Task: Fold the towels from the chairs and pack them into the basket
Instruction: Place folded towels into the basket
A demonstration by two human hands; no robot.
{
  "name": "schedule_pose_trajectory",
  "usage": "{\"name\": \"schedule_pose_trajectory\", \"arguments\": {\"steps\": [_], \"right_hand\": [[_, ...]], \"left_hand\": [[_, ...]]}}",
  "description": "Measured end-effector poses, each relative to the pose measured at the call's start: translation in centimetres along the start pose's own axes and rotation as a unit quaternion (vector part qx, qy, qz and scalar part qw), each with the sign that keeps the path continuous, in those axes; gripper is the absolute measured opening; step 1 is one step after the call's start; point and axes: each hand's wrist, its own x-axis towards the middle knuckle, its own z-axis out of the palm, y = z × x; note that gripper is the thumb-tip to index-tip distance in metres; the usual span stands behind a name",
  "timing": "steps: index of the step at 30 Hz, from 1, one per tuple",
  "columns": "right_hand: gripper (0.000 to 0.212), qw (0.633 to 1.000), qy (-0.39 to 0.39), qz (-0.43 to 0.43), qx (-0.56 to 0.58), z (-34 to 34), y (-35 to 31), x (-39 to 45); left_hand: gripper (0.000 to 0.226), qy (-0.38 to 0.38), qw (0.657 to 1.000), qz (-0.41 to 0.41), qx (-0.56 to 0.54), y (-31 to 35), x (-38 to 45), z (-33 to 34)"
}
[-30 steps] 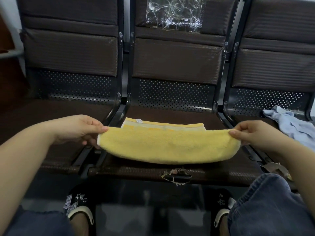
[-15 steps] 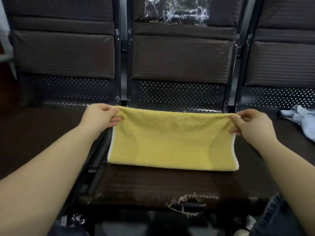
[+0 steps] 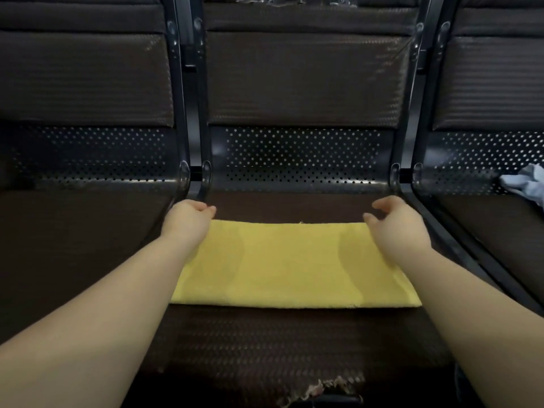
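In the head view, a soft yellow terry towel (image 3: 290, 265) is lying flat as a folded rectangle on the dark brown padded seat of the middle chair (image 3: 294, 348), its far edge running straight between the two hands. The left hand (image 3: 188, 220) is sitting at the towel's far left corner and the right hand (image 3: 396, 228) at its far right corner; both are showing loosely curled, relaxed fingers that are gripping nothing, the fingertips hovering just past the far edge. A crumpled pale blue cloth (image 3: 527, 184) is waiting on the seat of the chair to the right, apparently unfolded. No basket is showing anywhere. Judging from this, one fold is looking done, further folding may be needed, and packing is not yet begun.
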Motion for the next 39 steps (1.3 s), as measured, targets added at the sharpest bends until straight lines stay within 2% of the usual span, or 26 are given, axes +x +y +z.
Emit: {"name": "schedule_pose_trajectory", "arguments": {"steps": [3,5,7,9,11,15,17,20,23,27,29,31,34,39], "right_hand": [[0.039,0.996,-0.031,-0.084,-0.026,1.2,-2.4,-1.6],[0.044,0.978,-0.118,-0.165,-0.042,3.0,-3.5,-3.4],[0.050,0.943,-0.217,-0.217,-0.129,5.1,-3.6,-4.8],[0.057,0.910,-0.284,-0.202,-0.226,6.2,-2.8,-5.1],[0.066,0.903,-0.300,-0.152,-0.267,5.9,-1.6,-4.4],[0.078,0.914,-0.270,-0.051,-0.298,3.5,1.6,-2.8],[0.079,0.920,-0.255,-0.032,-0.296,2.7,2.6,-2.6],[0.073,0.925,-0.213,-0.104,-0.297,2.3,2.1,-3.4],[0.063,0.937,-0.195,-0.201,-0.208,2.6,-0.9,-5.8],[0.049,0.925,-0.242,-0.286,-0.061,3.9,-5.8,-11.0],[0.041,0.914,-0.255,-0.314,-0.032,4.9,-7.4,-13.2],[0.039,0.905,-0.268,-0.330,-0.019,6.3,-8.6,-14.9],[0.041,0.894,-0.284,-0.344,-0.024,8.3,-9.9,-16.5],[0.041,0.901,-0.265,-0.341,-0.030,10.6,-10.6,-16.7]], "left_hand": [[0.065,-0.045,0.979,0.087,0.179,1.9,-2.6,2.4],[0.067,-0.096,0.946,0.171,0.259,2.9,-4.8,4.7],[0.065,-0.160,0.905,0.214,0.332,3.0,-6.8,6.7],[0.066,-0.210,0.874,0.202,0.388,2.1,-7.3,7.7],[0.072,-0.228,0.864,0.170,0.417,0.5,-6.4,7.1],[0.077,-0.194,0.871,0.142,0.429,-2.7,-4.1,3.5],[0.077,-0.190,0.868,0.143,0.435,-3.8,-3.8,1.8],[0.076,-0.214,0.858,0.176,0.431,-4.9,-3.9,0.0],[0.078,-0.249,0.856,0.223,0.396,-5.6,-4.3,-2.2],[0.114,-0.243,0.889,0.255,0.291,-7.1,-5.2,-5.3],[0.119,-0.219,0.897,0.273,0.271,-8.4,-5.5,-6.3],[0.101,-0.198,0.898,0.292,0.262,-9.3,-5.9,-7.2],[0.043,-0.169,0.905,0.309,0.237,-10.6,-6.5,-8.0],[0.034,-0.150,0.915,0.316,0.203,-11.9,-6.3,-7.7]]}}
